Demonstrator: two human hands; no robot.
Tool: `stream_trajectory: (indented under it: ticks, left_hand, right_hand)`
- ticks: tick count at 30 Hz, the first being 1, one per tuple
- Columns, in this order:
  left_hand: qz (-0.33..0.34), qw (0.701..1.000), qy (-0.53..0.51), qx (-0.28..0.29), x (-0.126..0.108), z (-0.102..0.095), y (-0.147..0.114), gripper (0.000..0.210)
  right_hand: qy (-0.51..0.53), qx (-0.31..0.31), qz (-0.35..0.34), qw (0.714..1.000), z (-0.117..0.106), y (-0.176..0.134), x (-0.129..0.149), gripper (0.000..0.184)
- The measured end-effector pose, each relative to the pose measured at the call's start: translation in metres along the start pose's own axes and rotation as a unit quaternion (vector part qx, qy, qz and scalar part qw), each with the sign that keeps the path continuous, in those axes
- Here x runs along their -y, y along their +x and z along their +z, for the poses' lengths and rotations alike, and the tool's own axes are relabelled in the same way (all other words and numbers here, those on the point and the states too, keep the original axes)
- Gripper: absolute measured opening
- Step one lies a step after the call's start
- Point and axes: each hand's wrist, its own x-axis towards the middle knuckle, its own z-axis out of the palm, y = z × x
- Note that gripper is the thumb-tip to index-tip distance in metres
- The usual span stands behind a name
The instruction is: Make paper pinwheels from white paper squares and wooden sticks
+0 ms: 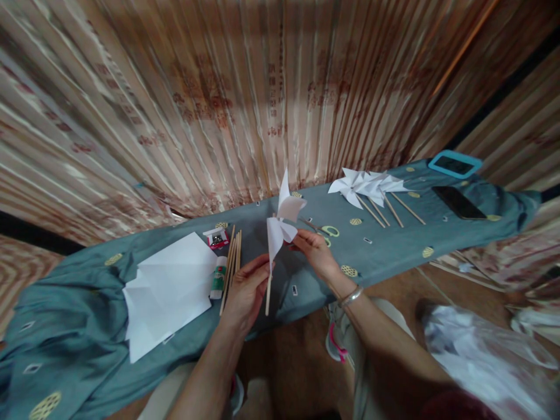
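A white paper pinwheel point(276, 236) on a thin wooden stick is held up over the middle of the table. My left hand point(250, 291) is closed around the stick, whose lower end sticks out below the fingers. With fingers pinched, my right hand point(312, 248) holds the edge of a lower blade; the fingertips are partly hidden by the paper. Just beyond that hand lie scissors point(329, 231) with yellow-green handles. Beside my left hand are several loose wooden sticks point(231, 262), a green-and-white glue stick point(219, 277) and a small open red-and-white box point(217, 238) with dark pieces inside.
White paper sheets point(172, 291) lie stacked on the left of the cloth-covered table point(380, 251). Several pinwheels point(361, 185) rest at the right rear, near a dark phone point(458, 202) and a blue-framed device point(455, 164). A plastic bag point(485, 356) sits on the floor. Curtains point(245, 105) hang behind.
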Motion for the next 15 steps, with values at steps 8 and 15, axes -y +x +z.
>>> stream_trajectory:
  ticks: [8,15]
  left_hand:
    - [-0.026,0.996,0.088,0.001,0.015,-0.023,-0.008,0.035]
    - [-0.012,0.985,0.168,-0.019,0.014,-0.045,-0.026,0.027]
  right_hand:
    - [-0.013,-0.033,0.005,0.999,-0.02,0.0,0.004,0.035]
    - [-0.07,0.0,-0.038,0.997,-0.012,-0.003,-0.005,0.037]
